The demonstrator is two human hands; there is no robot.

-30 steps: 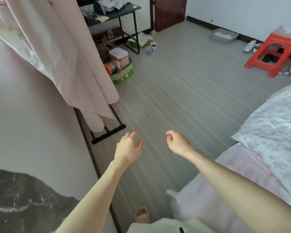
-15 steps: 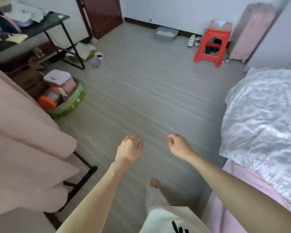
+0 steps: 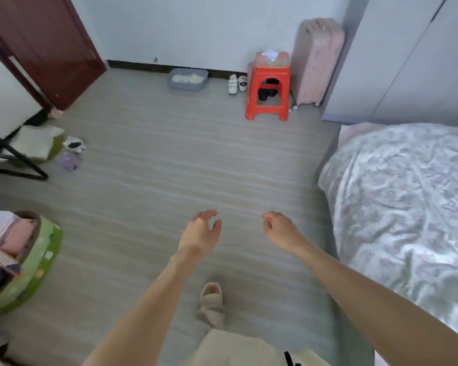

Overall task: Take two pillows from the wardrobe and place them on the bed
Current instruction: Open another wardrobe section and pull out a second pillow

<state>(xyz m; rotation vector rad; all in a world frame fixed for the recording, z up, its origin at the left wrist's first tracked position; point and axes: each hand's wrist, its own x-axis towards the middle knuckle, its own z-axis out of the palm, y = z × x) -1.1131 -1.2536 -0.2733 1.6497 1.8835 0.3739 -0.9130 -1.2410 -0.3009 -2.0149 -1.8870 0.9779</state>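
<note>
— What are your hands doing?
— My left hand (image 3: 200,235) and right hand (image 3: 282,231) hang over the floor (image 3: 148,202), each grip loose, holding nothing.
— The bed (image 3: 407,202)?
— Just right of my right hand. The wardrobe (image 3: 413,62) stands beyond it; no pillows in sight.

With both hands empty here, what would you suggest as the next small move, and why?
Probably keep walking forward and to the right, toward the pale wardrobe doors beyond the bed. The left hand and right hand hold nothing, no pillow is in view, and the floor ahead is bare.
</note>
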